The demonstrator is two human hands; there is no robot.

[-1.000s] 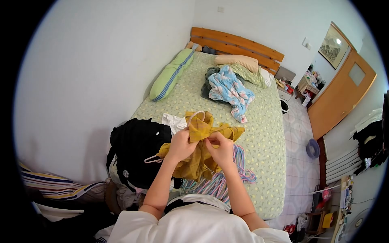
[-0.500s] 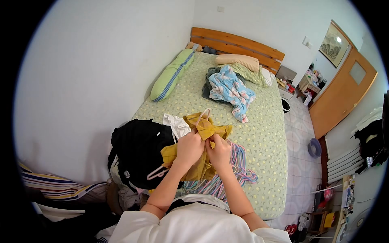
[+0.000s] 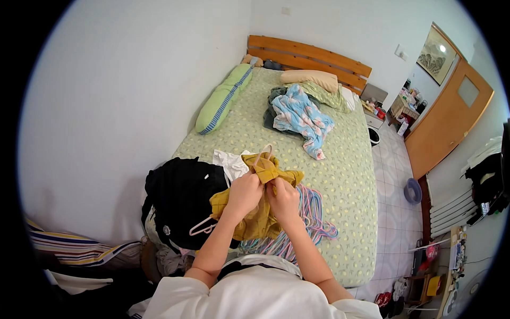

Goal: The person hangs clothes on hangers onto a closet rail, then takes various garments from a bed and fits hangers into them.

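The left hand (image 3: 246, 192) and right hand (image 3: 284, 199) meet at the collar of a mustard-yellow checked shirt (image 3: 256, 222), above the near part of the bed (image 3: 348, 212). The left fingers are closed on cloth at the collar, just below the hook of a pale pink hanger (image 3: 264, 152), probably to steady shirt and hanger together. The right fingers pinch the front edge right beside them; two hands so close suggest fine work, perhaps on a button, though the fingertips are partly hidden and I cannot tell whether one is there. The hanger's hook stands out above the collar, and one end of it pokes out at the left near the black garments (image 3: 183, 199), so it seems to sit inside the shirt, which would keep the shoulders spread while the front is handled.

Coloured hangers (image 3: 313, 215) lie bunched on the bed to the right of the shirt and partly under it, likely kept there for easy reach. The black garments are heaped at the left, with a white cloth (image 3: 229, 164) between them and the shirt's collar. The blue patterned cloth (image 3: 303, 117) lies rumpled farther off, near the pillows, apart from the work and out of its way.
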